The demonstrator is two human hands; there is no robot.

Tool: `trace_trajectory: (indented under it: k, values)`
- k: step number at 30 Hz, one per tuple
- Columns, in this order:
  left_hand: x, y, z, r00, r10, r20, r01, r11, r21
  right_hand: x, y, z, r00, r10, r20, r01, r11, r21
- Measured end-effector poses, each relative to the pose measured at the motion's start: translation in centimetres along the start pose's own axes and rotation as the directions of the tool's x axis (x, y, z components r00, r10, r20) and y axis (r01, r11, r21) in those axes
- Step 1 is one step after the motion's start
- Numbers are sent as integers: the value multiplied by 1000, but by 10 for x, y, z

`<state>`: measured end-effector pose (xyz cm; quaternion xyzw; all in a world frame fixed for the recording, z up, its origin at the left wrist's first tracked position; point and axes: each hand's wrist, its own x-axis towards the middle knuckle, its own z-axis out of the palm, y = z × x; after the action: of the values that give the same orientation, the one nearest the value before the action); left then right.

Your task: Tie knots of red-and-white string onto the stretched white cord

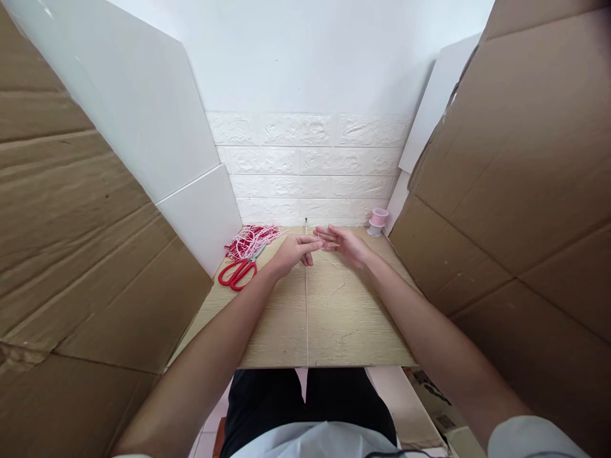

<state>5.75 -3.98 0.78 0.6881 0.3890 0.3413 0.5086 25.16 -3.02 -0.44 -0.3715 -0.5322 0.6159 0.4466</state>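
A pale cord (306,312) runs straight down the middle of the table from a small dark hook (306,220) at the wall. My left hand (296,249) is over this cord, thumb and forefinger pinched on a fine thread. Just to the right, my right hand (348,245) has its fingers stretched out and apart, their tips close to my left fingertips. A fine strand shows near them; whether the right fingers touch it is too small to tell. A loose thin thread (342,280) curls on the table below my right hand.
Red-handled scissors (237,273) lie left of my left hand, blades against a heap of red and white cords (251,240). Pink and white spools (379,219) are stacked at the back right. Cardboard panels (90,242) flank the wooden table (267,331); a white brick-patterned wall (305,162) closes the back.
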Motion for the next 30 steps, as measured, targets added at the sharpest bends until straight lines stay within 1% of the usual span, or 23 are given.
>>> trace_trajectory:
  k: [4,6,9,11,14,16,18,21,24,25,27,29,30]
  values:
    - [-2,4,-3,999,-3,51,9,994,-108,3,5,-6,992,-10,-125,4,999,-49]
    - [-5,8,-5,996,-2,87,14,990,-138,5,9,-11,979,-19,-202,-4,994,-112]
    - [-8,14,-9,990,-4,138,23,990,-137,10,17,-20,948,-64,-311,-16,969,-248]
    - [-10,18,-13,985,-17,174,38,992,-117,13,23,-26,928,-115,-355,-21,933,-359]
    - [-12,20,-20,975,-10,222,39,991,-125,19,30,-35,912,-194,-362,-6,875,-485]
    - [-12,20,-24,967,5,255,32,990,-140,22,34,-40,901,-241,-361,26,860,-510]
    - [-11,19,-27,960,16,280,26,989,-144,24,36,-44,882,-262,-392,33,864,-502]
    - [-9,16,-31,950,21,312,22,991,-131,25,37,-48,859,-239,-453,-6,879,-476]
    - [-9,15,-31,941,12,340,27,993,-112,25,36,-49,851,-196,-488,-57,889,-455]
    - [-9,15,-31,941,9,338,31,993,-111,24,36,-49,841,-192,-506,-68,890,-450]
    - [-9,14,-30,948,-3,318,43,992,-120,23,34,-48,801,-228,-553,-67,884,-462]
    - [-8,14,-28,958,-29,284,72,987,-143,20,30,-44,750,-329,-573,-20,856,-517]
    - [-7,14,-28,964,-45,263,89,983,-159,18,27,-40,731,-391,-559,19,831,-556]
